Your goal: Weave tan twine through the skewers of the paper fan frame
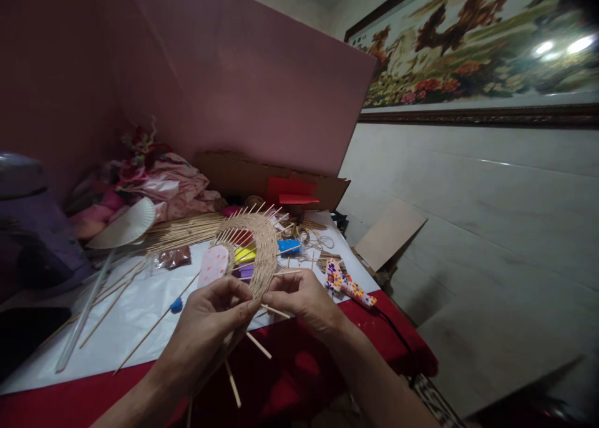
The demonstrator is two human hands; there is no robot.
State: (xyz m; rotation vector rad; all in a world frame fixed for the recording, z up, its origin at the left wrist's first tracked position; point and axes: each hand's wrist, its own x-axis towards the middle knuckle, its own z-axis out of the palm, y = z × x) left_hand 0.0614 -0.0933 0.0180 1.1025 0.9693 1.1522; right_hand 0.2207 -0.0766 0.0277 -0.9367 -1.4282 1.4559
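Before me is a round woven piece (266, 253) of tan twine, with thin wooden sticks radiating through it and past its edge. At its near side is a pale pink, dotted oval (214, 266) edged with twine. My left hand (218, 319) pinches the lower rim of the weaving between thumb and fingers. Just to its right, my right hand (302, 300) has its fingertips closed on the same rim, close to the left thumb. Whether a loose twine end lies between those fingers is too small to make out. Several sticks poke out below the hands.
A flower-patterned glue gun (349, 284) lies right on the white sheet (140, 328), which covers a red cloth (299, 353). Behind are blue (289, 246) and brown (175, 257) packets and a bundle of sticks (187, 228). A clear rod (84, 316) lies left.
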